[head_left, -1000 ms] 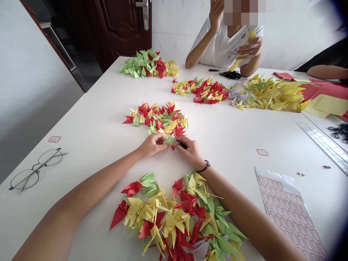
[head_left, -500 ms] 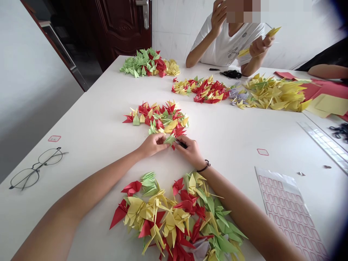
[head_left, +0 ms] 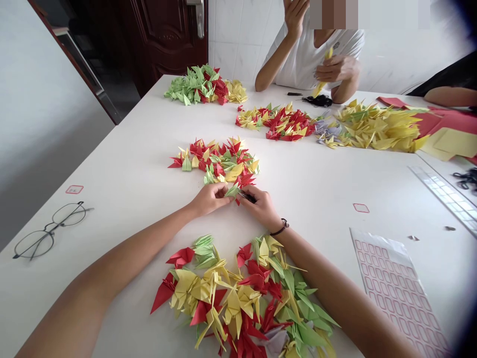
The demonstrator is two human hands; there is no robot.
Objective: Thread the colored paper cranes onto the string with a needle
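Observation:
Between my hands is a light green origami crane, pinched by the fingers of my left hand. My right hand grips a small dark tool whose tip meets the crane's right side; its exact kind is too small to tell. Just beyond my fingers lies a heap of red, yellow and green paper cranes. Nearer to me, between my forearms, a larger-looking spread of cranes covers the table, partly hidden by my right forearm.
Glasses lie at the left beside a small label. A label sheet and a clear ruler are at right. Across the table, a person handles yellow paper behind more crane piles.
My hands, the green crane and the dark tool stay almost still. The person opposite has lowered the hand with the yellow paper and brought it inward.

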